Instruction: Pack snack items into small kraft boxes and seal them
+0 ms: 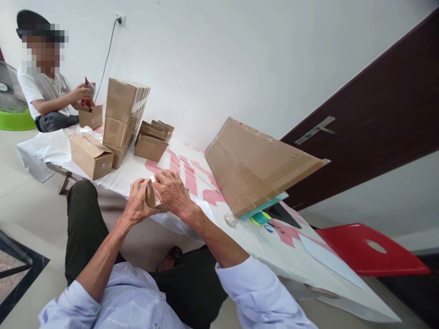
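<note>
Both of my hands meet at the table's near edge around a small brown and shiny clear object, which looks like a roll of clear packing tape (pixel 150 195). My left hand (pixel 137 201) is closed on its left side, thumb and fingers wrapped about it. Over the top and right side of the roll, my right hand (pixel 171 189) is closed, with bent fingers pressed to the glossy surface. Much of the roll is hidden by the fingers. Just beyond my hands, folded open cardboard boxes (pixel 151 148) stand on the table (pixel 188 224).
Stacked cardboard boxes (pixel 116 109) and a single box (pixel 91 155) stand at left. A large cardboard sheet (pixel 260 164) leans at right, near a green and yellow tape roll (pixel 260 218). A red stool (pixel 363 246) is far right. At far left, a co-worker (pixel 48 91) handles a red packet.
</note>
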Available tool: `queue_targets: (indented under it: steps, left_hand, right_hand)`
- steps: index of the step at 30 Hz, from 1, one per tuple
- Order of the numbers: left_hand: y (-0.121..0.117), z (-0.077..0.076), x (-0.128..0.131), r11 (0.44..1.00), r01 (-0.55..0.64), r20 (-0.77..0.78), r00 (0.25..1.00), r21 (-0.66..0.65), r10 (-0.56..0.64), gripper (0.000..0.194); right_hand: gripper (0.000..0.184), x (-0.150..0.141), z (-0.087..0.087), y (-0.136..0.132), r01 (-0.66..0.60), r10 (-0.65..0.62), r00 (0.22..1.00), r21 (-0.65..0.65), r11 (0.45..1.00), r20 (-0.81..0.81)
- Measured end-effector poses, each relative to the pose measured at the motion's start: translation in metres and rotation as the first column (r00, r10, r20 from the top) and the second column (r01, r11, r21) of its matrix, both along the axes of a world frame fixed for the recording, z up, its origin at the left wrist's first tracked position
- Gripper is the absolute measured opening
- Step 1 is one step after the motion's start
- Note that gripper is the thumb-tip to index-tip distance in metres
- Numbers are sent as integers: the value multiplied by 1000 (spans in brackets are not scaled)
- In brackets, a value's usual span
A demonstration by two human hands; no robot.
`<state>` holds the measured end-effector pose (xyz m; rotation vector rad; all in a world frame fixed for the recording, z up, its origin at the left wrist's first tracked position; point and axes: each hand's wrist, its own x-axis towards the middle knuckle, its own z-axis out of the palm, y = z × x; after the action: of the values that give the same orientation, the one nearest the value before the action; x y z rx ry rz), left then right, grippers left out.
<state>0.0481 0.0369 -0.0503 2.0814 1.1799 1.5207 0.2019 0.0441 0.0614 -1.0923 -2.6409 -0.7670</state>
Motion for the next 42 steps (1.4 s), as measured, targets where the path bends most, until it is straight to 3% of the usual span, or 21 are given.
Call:
queue_targets:
  steps: [21, 42]
  left_hand:
    - [-5, 5, 3, 999, -7, -55, 998, 44, 10, 115]
    - [-5, 5, 10, 995, -32, -67, 997, 98, 39, 112]
  right_hand:
    - [20, -6, 7, -11, 43, -42, 996, -12, 999, 83]
    - [15, 8, -8, -5, 3, -2, 1000, 72, 997, -16]
